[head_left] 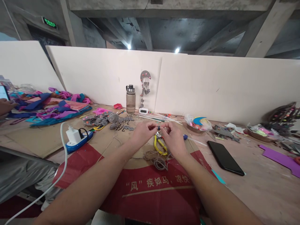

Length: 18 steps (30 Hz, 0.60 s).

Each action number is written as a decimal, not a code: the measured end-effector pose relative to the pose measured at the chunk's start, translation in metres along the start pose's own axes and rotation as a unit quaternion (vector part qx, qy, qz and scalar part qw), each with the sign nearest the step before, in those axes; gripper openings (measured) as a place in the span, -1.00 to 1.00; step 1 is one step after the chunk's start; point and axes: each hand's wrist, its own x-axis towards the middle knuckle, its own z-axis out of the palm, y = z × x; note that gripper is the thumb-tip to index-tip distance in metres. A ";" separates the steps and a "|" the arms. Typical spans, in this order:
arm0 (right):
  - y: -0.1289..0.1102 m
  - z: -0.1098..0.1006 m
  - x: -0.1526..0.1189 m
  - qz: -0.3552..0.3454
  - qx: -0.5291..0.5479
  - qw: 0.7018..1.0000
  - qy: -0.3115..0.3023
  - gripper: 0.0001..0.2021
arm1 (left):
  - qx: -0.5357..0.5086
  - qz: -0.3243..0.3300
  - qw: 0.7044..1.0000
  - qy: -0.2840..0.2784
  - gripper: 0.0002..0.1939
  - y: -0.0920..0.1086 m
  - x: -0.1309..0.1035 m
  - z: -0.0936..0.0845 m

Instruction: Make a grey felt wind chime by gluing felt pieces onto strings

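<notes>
My left hand (144,133) and my right hand (173,140) meet over the cardboard, both closed in a pinch. Between their fingertips is a tiny dark bluish piece (158,127), too small to name. Just below lie yellow-handled pliers (160,145), partly hidden by my right hand. A loose coil of grey-brown cord (159,162) rests nearer to me, and a thin strand trails left across the cardboard. Beyond my left hand sit a ball of grey yarn (113,118) and grey felt pieces with small orange dots (93,121).
Red-printed cardboard (150,197) covers the table before me. A phone (225,157) lies right; a blue power strip (79,142) with a white cable stands left. Behind are a water bottle (130,99), a small clock (143,111) and a hanging grey moon ornament (145,76). Another person's hand (6,106) shows far left.
</notes>
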 end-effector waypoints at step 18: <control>0.002 -0.001 0.003 0.087 0.080 0.992 -0.054 -0.82 | 0.031 0.026 0.997 -0.059 -0.83 0.001 0.001 -0.006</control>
